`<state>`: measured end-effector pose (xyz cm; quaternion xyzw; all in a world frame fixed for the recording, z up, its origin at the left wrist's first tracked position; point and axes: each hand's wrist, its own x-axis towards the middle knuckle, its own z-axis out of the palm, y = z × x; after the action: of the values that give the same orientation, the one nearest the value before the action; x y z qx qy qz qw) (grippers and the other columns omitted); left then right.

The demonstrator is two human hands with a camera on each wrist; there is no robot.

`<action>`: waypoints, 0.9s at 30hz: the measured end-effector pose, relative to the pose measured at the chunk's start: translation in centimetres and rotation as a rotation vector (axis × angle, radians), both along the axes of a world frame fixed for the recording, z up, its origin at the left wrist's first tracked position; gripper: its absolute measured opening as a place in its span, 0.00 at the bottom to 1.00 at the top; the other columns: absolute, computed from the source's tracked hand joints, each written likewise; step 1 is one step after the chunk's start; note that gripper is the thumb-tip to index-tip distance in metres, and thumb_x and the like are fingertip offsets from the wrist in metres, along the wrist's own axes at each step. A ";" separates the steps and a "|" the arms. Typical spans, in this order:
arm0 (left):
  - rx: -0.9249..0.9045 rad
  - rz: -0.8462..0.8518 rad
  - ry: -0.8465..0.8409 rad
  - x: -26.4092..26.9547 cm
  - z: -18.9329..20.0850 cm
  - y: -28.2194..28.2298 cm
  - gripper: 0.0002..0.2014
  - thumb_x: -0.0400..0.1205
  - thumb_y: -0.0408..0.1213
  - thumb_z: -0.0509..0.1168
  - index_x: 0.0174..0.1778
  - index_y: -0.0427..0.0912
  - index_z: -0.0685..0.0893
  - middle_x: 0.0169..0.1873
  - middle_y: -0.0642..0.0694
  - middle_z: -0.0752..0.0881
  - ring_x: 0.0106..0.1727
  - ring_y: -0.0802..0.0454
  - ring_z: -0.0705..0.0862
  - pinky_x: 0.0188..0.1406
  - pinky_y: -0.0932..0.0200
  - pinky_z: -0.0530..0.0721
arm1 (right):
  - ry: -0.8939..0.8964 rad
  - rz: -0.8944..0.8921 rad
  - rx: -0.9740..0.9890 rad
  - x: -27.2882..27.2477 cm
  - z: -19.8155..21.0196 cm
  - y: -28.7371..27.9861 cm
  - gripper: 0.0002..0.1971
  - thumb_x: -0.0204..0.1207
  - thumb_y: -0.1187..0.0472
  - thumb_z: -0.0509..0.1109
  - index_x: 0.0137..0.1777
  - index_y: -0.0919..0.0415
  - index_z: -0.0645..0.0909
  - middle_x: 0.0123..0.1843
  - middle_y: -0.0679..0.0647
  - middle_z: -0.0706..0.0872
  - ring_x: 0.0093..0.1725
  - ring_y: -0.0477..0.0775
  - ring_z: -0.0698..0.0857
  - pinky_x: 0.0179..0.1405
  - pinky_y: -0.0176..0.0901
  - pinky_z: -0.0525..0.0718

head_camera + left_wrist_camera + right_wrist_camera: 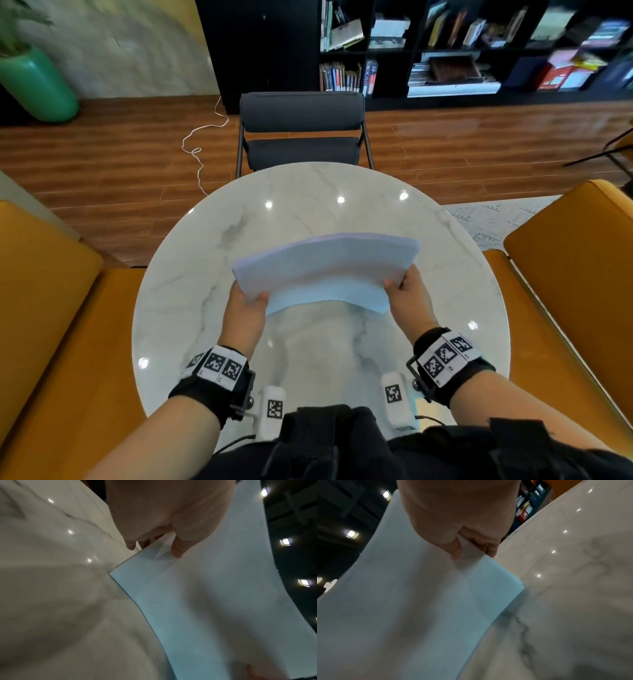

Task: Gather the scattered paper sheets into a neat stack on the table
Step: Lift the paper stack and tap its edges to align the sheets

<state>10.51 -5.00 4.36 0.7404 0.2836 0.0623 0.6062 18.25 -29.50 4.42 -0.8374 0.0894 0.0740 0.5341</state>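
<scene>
**A:** Marble top, round table. Log the hand poses.

**B:** Both forearms reach forward over the near half of the table. Left hand is back-up, thumb laid on top of the paper stack at its near left corner, the other digits tucked beneath. Right hand mirrors it at the near right corner. Each one pinches the sheets between thumb and fingers.

**A:** Wrist views agree?

**B:** Yes. Left wrist view: left hand with thumb tip pressed on the paper stack and a fingertip showing past the edge. Right wrist view: right hand clamps the paper stack the same way.

**A:** Stack position?

**B:** Between the two hands, over the table's centre, lifted and bowed into an arch, middle higher than the gripped ends. Edges look roughly aligned; a bluish lower layer shows along the near edge.

**A:** Limits?

**B:** Fingers under the sheets are hidden in the head view. Whether any part of the stack touches the marble: cannot tell. Sheet count unreadable. Wrist views are blurred, and the bookshelf beyond the dark chair is soft.
</scene>
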 end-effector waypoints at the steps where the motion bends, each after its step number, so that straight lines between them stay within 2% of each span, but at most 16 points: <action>1: 0.003 -0.006 0.034 -0.2 -0.5 0.2 0.21 0.83 0.35 0.61 0.73 0.46 0.73 0.65 0.44 0.81 0.67 0.44 0.79 0.59 0.53 0.74 | -0.005 -0.008 0.002 -0.1 0.0 -0.1 0.16 0.80 0.66 0.63 0.66 0.57 0.72 0.56 0.53 0.83 0.60 0.60 0.82 0.50 0.43 0.75; 4: 0.066 0.001 0.060 0.3 -0.4 0.9 0.21 0.83 0.36 0.61 0.74 0.44 0.74 0.65 0.43 0.82 0.65 0.43 0.80 0.61 0.51 0.75 | -0.076 -0.026 0.014 0.7 1.7 -0.3 0.13 0.79 0.66 0.66 0.60 0.56 0.70 0.49 0.46 0.80 0.56 0.58 0.82 0.41 0.38 0.76; 5: 0.089 0.013 0.047 0.6 0.2 1.1 0.20 0.83 0.35 0.61 0.73 0.43 0.74 0.63 0.43 0.83 0.62 0.44 0.80 0.60 0.52 0.75 | -0.120 -0.018 0.019 1.0 2.5 -0.2 0.14 0.79 0.67 0.66 0.62 0.57 0.70 0.49 0.44 0.79 0.56 0.57 0.81 0.42 0.37 0.78; 7: 0.130 0.030 -0.016 1.2 1.9 1.3 0.17 0.84 0.32 0.60 0.70 0.41 0.75 0.57 0.43 0.82 0.57 0.45 0.79 0.56 0.54 0.74 | -0.299 0.007 -0.077 1.6 3.9 -0.1 0.22 0.77 0.68 0.68 0.70 0.58 0.71 0.56 0.47 0.78 0.62 0.57 0.78 0.60 0.45 0.79; 8: 0.183 0.016 -0.052 1.5 3.0 1.4 0.15 0.84 0.30 0.59 0.67 0.40 0.77 0.54 0.43 0.82 0.54 0.46 0.79 0.53 0.55 0.73 | -0.417 0.020 -0.208 1.7 4.4 -0.1 0.26 0.75 0.67 0.70 0.73 0.57 0.71 0.60 0.51 0.78 0.65 0.58 0.75 0.68 0.48 0.72; 10: 0.355 -0.040 -0.119 2.2 5.0 1.6 0.09 0.83 0.29 0.59 0.58 0.39 0.79 0.48 0.42 0.81 0.50 0.46 0.78 0.47 0.57 0.71 | -0.604 0.078 -0.472 1.9 5.4 0.4 0.31 0.73 0.62 0.72 0.76 0.56 0.70 0.65 0.58 0.77 0.68 0.58 0.71 0.74 0.51 0.61; 12: 0.523 -0.102 -0.163 3.0 6.7 1.8 0.05 0.83 0.30 0.58 0.49 0.39 0.79 0.43 0.42 0.81 0.46 0.44 0.78 0.41 0.56 0.69 | -0.664 0.253 -0.557 2.0 6.4 1.4 0.30 0.73 0.58 0.72 0.76 0.57 0.73 0.68 0.59 0.79 0.70 0.60 0.72 0.76 0.56 0.60; 13: 0.598 -0.140 -0.184 3.4 7.4 1.7 0.05 0.83 0.30 0.58 0.47 0.40 0.79 0.42 0.43 0.81 0.46 0.44 0.78 0.41 0.55 0.69 | -0.646 0.346 -0.535 1.9 6.7 2.1 0.25 0.73 0.59 0.71 0.72 0.58 0.77 0.64 0.59 0.83 0.67 0.62 0.77 0.74 0.59 0.66; 15: 0.702 -0.204 -0.229 4.0 8.6 1.2 0.06 0.82 0.30 0.58 0.46 0.40 0.80 0.42 0.45 0.81 0.48 0.41 0.80 0.43 0.51 0.74 | -0.565 0.409 -0.426 1.5 6.9 3.3 0.11 0.77 0.64 0.66 0.57 0.63 0.83 0.49 0.60 0.87 0.52 0.66 0.83 0.56 0.56 0.79; 17: 0.711 -0.189 -0.265 4.1 9.0 0.9 0.07 0.82 0.32 0.60 0.52 0.41 0.82 0.47 0.48 0.80 0.57 0.39 0.80 0.56 0.45 0.78 | -0.422 0.315 -0.293 1.4 6.9 3.6 0.04 0.79 0.67 0.63 0.46 0.65 0.79 0.39 0.59 0.82 0.41 0.64 0.80 0.41 0.50 0.76; 19: 0.623 -0.071 -0.285 3.7 8.5 1.0 0.17 0.81 0.37 0.65 0.66 0.44 0.77 0.60 0.48 0.78 0.69 0.41 0.75 0.71 0.44 0.74 | -0.317 0.217 -0.160 1.6 6.8 3.0 0.04 0.80 0.68 0.63 0.43 0.64 0.74 0.35 0.56 0.78 0.37 0.59 0.76 0.35 0.42 0.75; 21: 0.383 0.081 -0.252 3.1 7.8 1.2 0.32 0.79 0.40 0.68 0.78 0.51 0.64 0.76 0.47 0.69 0.78 0.47 0.67 0.77 0.49 0.68 | -0.237 0.149 -0.035 1.7 6.6 2.1 0.02 0.80 0.68 0.64 0.46 0.65 0.75 0.37 0.55 0.80 0.37 0.57 0.78 0.31 0.30 0.75; 22: 0.202 0.121 -0.222 2.7 7.4 1.3 0.36 0.79 0.40 0.69 0.81 0.54 0.58 0.80 0.48 0.65 0.80 0.50 0.65 0.77 0.50 0.67 | -0.211 0.124 0.022 1.7 6.6 1.8 0.01 0.80 0.68 0.65 0.48 0.66 0.77 0.39 0.55 0.83 0.40 0.58 0.81 0.34 0.30 0.78; 23: 0.001 0.122 -0.201 2.5 6.9 1.3 0.38 0.80 0.39 0.68 0.82 0.57 0.55 0.81 0.49 0.64 0.81 0.52 0.65 0.75 0.50 0.67 | -0.194 0.108 0.077 1.5 6.6 1.6 0.03 0.80 0.68 0.65 0.50 0.63 0.78 0.42 0.53 0.85 0.43 0.58 0.84 0.40 0.35 0.81; 25: -0.256 0.040 -0.170 2.1 5.9 0.8 0.33 0.80 0.40 0.67 0.79 0.56 0.60 0.76 0.49 0.75 0.78 0.49 0.73 0.72 0.49 0.72 | -0.150 0.105 0.193 1.0 6.5 1.5 0.10 0.80 0.70 0.64 0.54 0.55 0.79 0.47 0.49 0.88 0.49 0.55 0.87 0.51 0.45 0.86; 27: -0.203 -0.021 -0.152 2.0 6.2 -0.1 0.24 0.79 0.41 0.65 0.73 0.53 0.71 0.64 0.50 0.85 0.68 0.46 0.83 0.66 0.48 0.79 | -0.118 0.125 0.271 0.6 6.1 1.9 0.15 0.80 0.71 0.64 0.61 0.53 0.78 0.53 0.50 0.89 0.54 0.52 0.88 0.61 0.51 0.85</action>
<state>12.55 -5.15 10.57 0.6714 0.2340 0.0829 0.6983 18.88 -27.61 10.54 -0.7644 -0.0053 0.0691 0.6410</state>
